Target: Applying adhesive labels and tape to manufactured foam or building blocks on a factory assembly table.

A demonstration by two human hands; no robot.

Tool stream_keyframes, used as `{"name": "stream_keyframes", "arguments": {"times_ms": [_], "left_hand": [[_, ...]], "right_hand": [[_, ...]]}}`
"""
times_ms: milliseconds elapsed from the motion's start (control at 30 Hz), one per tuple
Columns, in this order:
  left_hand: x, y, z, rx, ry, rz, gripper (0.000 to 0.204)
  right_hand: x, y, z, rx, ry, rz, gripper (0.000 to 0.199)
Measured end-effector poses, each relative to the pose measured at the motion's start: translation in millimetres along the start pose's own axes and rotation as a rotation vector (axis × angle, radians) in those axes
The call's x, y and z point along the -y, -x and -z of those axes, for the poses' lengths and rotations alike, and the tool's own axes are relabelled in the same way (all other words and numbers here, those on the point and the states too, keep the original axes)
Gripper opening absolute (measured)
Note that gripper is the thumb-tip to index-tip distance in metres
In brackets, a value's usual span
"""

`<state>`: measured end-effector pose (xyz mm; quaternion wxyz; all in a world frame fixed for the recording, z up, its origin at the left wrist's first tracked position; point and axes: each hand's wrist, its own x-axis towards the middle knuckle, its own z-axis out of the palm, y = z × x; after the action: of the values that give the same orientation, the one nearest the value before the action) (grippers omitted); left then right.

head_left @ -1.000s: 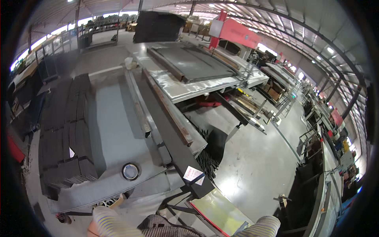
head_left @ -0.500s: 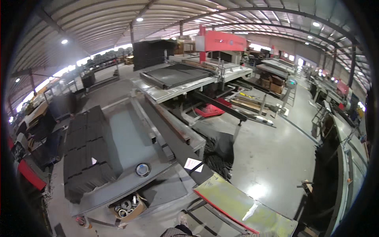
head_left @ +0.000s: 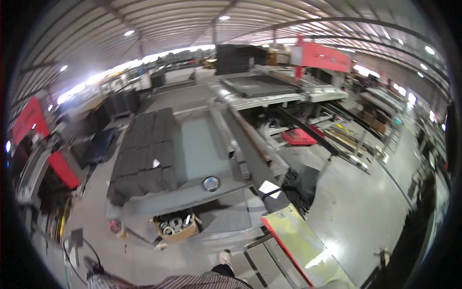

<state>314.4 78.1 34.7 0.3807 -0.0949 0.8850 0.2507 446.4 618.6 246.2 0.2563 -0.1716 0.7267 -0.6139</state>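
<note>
At the lower left, a striped sleeve (head_left: 108,280) reaches out, and at its end my left hand (head_left: 91,266) shows small, dark and blurred. Its fingers cannot be made out. Beside it a thin black cable (head_left: 66,255) curves near a small grey upright piece (head_left: 77,237); whether the hand touches either, I cannot tell. My right hand is out of view. Ahead stands a grey worktable (head_left: 202,166) with stacks of dark sheets (head_left: 144,149) on its left part. A roll of tape (head_left: 211,183) lies near its front edge.
Under the table sits a cardboard box (head_left: 185,234) of tape rolls. A yellow-green board with a red edge (head_left: 308,241) rests on a frame at front right. Farther back is a large machine with a red arm (head_left: 322,57). Red-panelled equipment (head_left: 63,169) stands at left.
The view has swung to the left, so the table and machines sit farther right. The striped sleeve and my left hand have come into view at the lower left.
</note>
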Motion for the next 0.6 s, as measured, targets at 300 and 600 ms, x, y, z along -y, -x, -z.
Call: {"name": "stream_keyframes", "arguments": {"times_ms": [300,600], "left_hand": [[126,66,-85,0.063,0.103,0.208,0.043],[153,93,-139,0.06,0.322,0.339,0.043]], "right_hand": [[24,-134,-8,0.316,0.041,0.01,0.032],[39,-246,-41,0.676,0.082,0.099,0.03]]}}
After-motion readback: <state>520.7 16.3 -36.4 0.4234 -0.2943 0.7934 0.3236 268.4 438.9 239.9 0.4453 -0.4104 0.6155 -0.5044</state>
